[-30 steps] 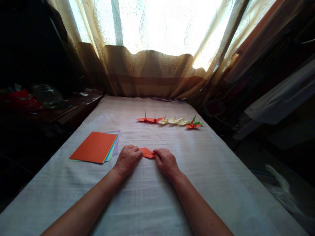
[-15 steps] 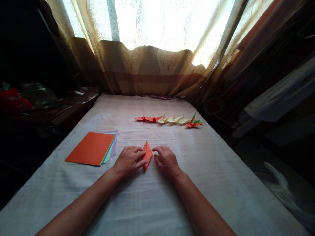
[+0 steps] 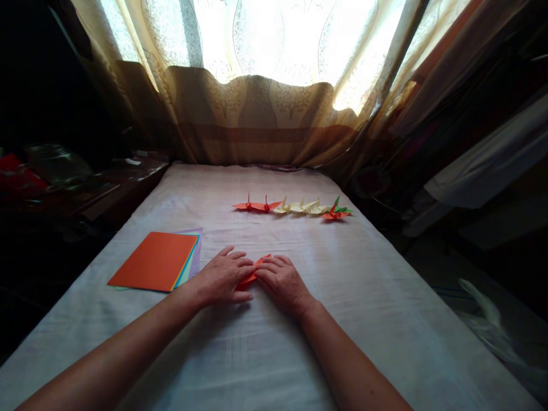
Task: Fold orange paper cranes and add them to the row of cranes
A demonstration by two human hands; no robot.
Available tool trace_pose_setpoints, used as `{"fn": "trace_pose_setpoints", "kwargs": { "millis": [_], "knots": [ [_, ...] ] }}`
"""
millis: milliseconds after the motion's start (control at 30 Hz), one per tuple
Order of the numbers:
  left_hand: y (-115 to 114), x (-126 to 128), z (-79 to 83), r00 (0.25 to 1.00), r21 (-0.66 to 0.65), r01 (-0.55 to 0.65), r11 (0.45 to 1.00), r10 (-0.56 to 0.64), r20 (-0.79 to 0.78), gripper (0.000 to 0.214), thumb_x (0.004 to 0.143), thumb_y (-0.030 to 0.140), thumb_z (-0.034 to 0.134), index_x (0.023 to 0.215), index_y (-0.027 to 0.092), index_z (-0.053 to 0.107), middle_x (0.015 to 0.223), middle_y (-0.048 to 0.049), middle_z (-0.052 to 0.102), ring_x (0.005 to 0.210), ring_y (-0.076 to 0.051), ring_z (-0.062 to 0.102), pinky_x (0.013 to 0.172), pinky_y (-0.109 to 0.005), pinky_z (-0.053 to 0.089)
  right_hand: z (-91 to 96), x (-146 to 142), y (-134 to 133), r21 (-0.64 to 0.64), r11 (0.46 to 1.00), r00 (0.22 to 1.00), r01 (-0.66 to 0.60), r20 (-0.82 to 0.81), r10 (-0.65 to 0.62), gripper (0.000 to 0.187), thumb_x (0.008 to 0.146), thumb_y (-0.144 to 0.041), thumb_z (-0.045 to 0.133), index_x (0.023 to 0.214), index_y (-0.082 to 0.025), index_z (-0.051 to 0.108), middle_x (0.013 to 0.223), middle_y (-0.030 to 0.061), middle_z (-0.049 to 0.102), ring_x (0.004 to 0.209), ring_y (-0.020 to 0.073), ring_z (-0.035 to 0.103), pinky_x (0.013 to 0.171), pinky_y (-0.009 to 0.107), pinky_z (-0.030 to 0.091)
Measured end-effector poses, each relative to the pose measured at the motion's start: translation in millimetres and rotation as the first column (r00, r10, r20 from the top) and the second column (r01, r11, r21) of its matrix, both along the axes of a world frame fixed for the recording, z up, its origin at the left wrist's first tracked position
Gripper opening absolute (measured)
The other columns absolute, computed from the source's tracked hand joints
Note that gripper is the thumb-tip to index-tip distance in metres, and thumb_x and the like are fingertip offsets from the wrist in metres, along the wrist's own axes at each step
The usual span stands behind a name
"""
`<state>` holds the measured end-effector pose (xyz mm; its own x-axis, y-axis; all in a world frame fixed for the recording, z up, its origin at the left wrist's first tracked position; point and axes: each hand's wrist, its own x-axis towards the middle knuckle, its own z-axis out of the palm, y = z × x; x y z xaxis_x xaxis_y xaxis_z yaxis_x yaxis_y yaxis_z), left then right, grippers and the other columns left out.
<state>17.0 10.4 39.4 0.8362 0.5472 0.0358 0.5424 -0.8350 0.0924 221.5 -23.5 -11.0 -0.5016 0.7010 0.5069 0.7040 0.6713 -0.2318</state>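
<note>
A small folded orange paper (image 3: 252, 272) lies on the white cloth-covered table (image 3: 265, 354), mostly hidden under my fingers. My left hand (image 3: 222, 277) rests flat on its left side, fingers stretched toward the middle. My right hand (image 3: 280, 281) presses on its right side, fingertips meeting the left hand's. A stack of coloured paper sheets (image 3: 157, 266), orange on top, lies just left of my left hand. Farther back stands a row of folded paper cranes (image 3: 295, 206), orange, pale yellow and green.
Patterned curtains (image 3: 257, 114) hang behind the table's far edge with bright window light above. A dark cluttered side surface (image 3: 68, 182) lies to the left. The table's right edge drops off to dim floor and white fabric (image 3: 488, 165).
The orange paper lay flat between my hands, then stood turned lengthwise, and now is pressed flat under both hands, which have closed together over it.
</note>
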Motion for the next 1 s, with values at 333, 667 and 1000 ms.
{"fn": "trace_pose_setpoints", "kwargs": {
  "millis": [333,667,1000],
  "knots": [
    [-26,-15,-31.3,0.985,0.181,-0.124,0.976,0.098,0.144,0.023,0.089,0.015,0.061,0.109,0.024,0.066,0.1,-0.0029,0.07,0.094,-0.021,0.06,0.09,-0.038,0.042,-2.4,-7,-7,-0.036,0.999,0.999,-0.038,-0.024,0.037,0.008,0.091,-0.027,0.061,0.091,-0.022,0.067,0.097,0.003,0.073,0.09,0.0174,0.063,0.086,0.033,0.041],
    [-36,-10,-40.6,0.896,0.058,-0.322,0.945,0.284,0.341,0.013,0.093,0.026,0.054,0.088,0.021,0.066,0.093,-0.0034,0.071,0.088,-0.022,0.061,0.088,-0.04,0.042,-6.4,-15,-10,-0.129,0.99,0.987,0.052,-0.146,-0.071,0.016,0.093,-0.026,0.055,0.089,-0.023,0.07,0.095,0.0042,0.072,0.089,0.0178,0.062,0.084,0.033,0.043],
    [-34,-6,-39.2,0.814,-0.193,-0.395,0.898,0.44,0.379,0.017,0.093,0.03,0.053,0.083,0.021,0.064,0.091,-0.0036,0.069,0.091,-0.022,0.059,0.086,-0.038,0.042,-9.5,-21,-8,-0.322,0.929,0.943,0.182,-0.211,-0.258,0.008,0.087,-0.023,0.064,0.079,-0.023,0.067,0.093,0.0025,0.069,0.091,0.0185,0.062,0.086,0.033,0.042]
  ]
}}
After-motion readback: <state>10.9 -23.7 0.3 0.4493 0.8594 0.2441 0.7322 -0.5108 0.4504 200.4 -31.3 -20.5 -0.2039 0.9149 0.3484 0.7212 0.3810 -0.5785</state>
